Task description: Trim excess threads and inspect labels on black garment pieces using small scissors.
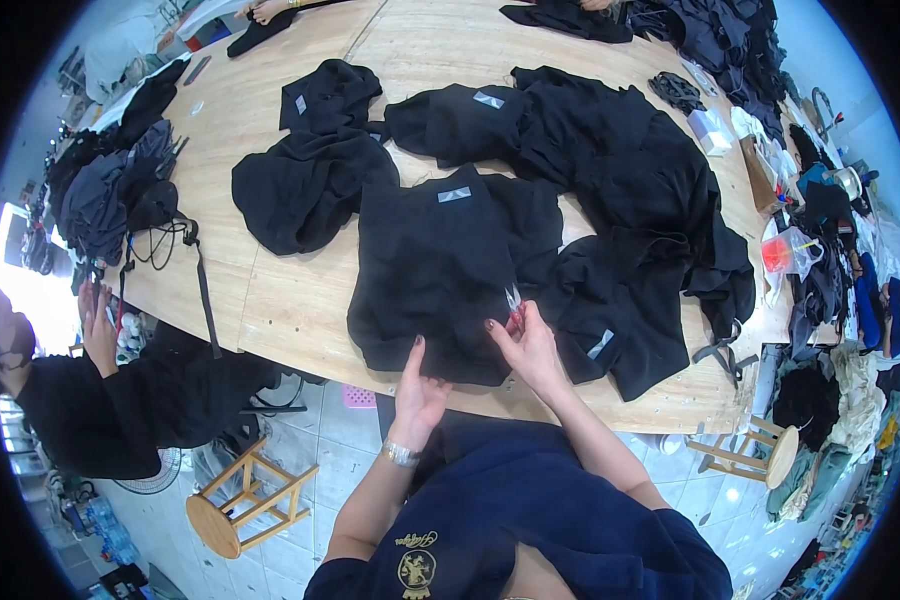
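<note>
Left hand (419,385): open, fingers spread, flat on black garment (435,270).
Right hand (526,340): pinching small red-handled snips (513,305).
Around: more black garments (620,160), wooden table (260,300).

Left hand (417,392) pressing black garment (430,270); right hand (530,345) gripping small snips (513,303)

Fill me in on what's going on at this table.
A person stands at a wooden table strewn with black garments. Their left hand presses flat on the near edge of a black garment spread in front of them, while the right hand holds small red-handled snips against the fabric. More black garments lie heaped beyond. Another person in black is at the table's left.
</note>
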{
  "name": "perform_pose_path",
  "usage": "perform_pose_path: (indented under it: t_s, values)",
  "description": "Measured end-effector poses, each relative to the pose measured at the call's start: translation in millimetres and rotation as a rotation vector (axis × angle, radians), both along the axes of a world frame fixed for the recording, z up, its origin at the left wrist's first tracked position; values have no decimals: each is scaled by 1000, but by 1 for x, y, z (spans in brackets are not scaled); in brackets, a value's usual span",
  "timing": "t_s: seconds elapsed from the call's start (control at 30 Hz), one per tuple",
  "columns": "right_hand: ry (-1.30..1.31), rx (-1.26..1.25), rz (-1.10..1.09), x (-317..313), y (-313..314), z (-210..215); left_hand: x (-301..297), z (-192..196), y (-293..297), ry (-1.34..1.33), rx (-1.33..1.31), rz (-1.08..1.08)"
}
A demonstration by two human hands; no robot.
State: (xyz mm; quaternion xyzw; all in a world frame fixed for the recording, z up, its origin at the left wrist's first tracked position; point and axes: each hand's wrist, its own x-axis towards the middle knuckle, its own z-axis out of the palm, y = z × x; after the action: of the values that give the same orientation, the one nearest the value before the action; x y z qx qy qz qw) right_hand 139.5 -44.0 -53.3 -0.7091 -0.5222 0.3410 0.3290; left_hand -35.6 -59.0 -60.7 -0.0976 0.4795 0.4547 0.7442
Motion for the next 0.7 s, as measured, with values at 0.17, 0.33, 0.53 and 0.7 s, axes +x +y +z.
perform_pose_path:
  t_s: [0.17, 0.33, 0.53, 0.7]
  values:
    - [-14, 38, 76, -6, -6, -21, 4, -24, 31, -7, 207, 33]
    - [206, 20, 102, -8, -10, -30, 1, 9, 50, -335, 359, 17]
    - [384, 158, 157, -15, -10, -24, -3, 24, 62, -250, 358, 26]
    - [322, 270, 287, -24, -14, -6, -5, 1, 74, -76, 173, -34]
